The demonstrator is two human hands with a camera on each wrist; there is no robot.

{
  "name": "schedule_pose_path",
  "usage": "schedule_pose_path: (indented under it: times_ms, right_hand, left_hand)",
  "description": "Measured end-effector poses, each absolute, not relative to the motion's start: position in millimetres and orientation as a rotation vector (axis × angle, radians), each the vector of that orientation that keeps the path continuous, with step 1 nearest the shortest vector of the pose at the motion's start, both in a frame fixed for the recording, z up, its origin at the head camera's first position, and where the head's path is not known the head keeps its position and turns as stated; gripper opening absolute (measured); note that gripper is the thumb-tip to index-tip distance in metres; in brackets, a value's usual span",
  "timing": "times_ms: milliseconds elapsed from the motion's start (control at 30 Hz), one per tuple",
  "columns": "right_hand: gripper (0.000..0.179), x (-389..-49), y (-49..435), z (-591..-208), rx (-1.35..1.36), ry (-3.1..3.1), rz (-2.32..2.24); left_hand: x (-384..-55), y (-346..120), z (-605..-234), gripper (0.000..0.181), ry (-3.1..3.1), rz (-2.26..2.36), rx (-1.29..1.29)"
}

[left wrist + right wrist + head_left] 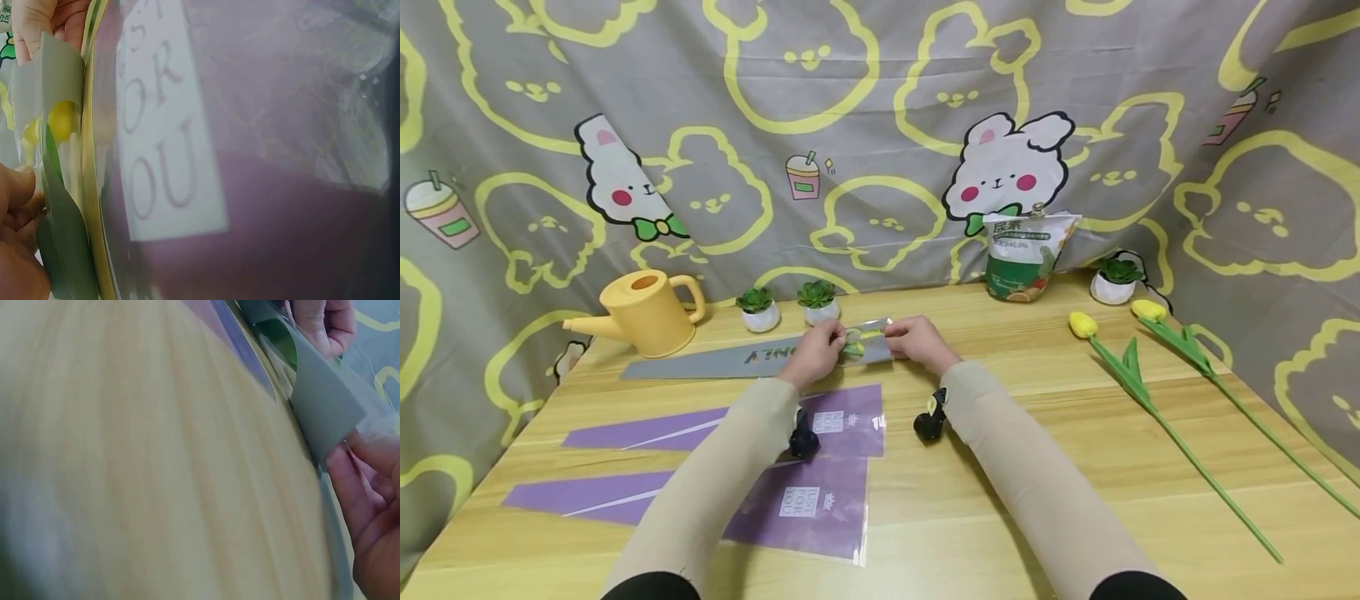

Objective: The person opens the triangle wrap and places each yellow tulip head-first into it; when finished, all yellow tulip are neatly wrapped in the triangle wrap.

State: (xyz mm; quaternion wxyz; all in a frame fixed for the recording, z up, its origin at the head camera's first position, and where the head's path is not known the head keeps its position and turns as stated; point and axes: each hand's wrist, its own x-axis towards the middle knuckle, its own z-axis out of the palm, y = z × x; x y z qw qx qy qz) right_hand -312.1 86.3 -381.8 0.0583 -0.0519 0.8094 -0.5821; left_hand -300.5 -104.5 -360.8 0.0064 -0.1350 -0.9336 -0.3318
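A grey flower sleeve (700, 365) with "ONLY" printed on it lies across the back of the table, its wide end lifted between the hands. Inside that end, yellow blooms (61, 122) and a green leaf (65, 250) show through the clear film. My left hand (814, 357) pinches the sleeve partway along, thumb against fingers, beside the leaf. At the wide end my right hand (921, 343) holds the sleeve's edge between thumb and fingertips; the right wrist view shows its grey panel (322, 403) bent upward there.
Two purple sleeves (842, 500) lie nearer, under the left forearm. Two yellow tulips (1138, 383) lie at the right. Along the back stand a yellow watering can (651, 321), small potted succulents (760, 312) and a green-white bag (1026, 258), before a patterned curtain (865, 83).
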Motion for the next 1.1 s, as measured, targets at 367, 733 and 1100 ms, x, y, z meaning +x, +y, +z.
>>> schedule_pose_path:
  times_ms: [367,733,1100]
  right_hand:
    - [0.025,-315.4,76.3,-382.2,-0.173,2.492,-1.719]
    - [0.027,-314.2,70.8,-382.4,-0.197,2.461,-1.721]
    - [0.036,-312.4,102.5,-369.1,-0.145,2.340,-1.835]
  left_hand:
    - [-300.6,-106.5,-360.0,0.011,-2.921,-1.056,-0.417]
    - [-300.7,-113.6,-360.6,0.010,-2.914,-1.041,-0.399]
    - [-301.0,-118.0,-356.1,0.009,-2.943,-1.013,-0.408]
